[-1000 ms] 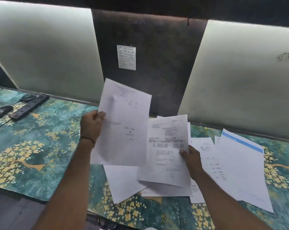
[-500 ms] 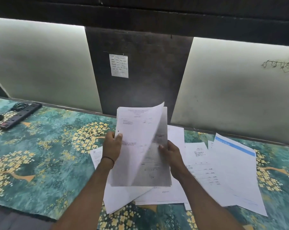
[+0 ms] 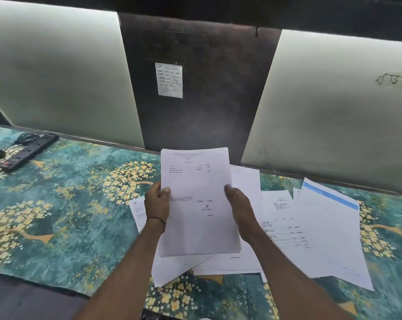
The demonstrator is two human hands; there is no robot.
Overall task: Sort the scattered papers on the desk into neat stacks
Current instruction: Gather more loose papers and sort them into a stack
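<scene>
Presently pinched edgewise by left grip (image 3: 157, 205) and right grip (image 3: 239, 204): thin sheaf of white printed sheets (image 3: 200, 229), seemingly unsquared, liable to fan apart.

1 thing is worn: a thin black band (image 3: 159, 220), like a bit of string, round one wrist. It sits a little slanted & looks snug. Just above the band is the left hand (image 3: 157, 203), bare. Below the band the left arm (image 3: 126, 269) is bare right to the bottom edge. Over to the right of the band, the right hand (image 3: 240, 204) & right arm (image 3: 287, 262) are bare too.
</scene>
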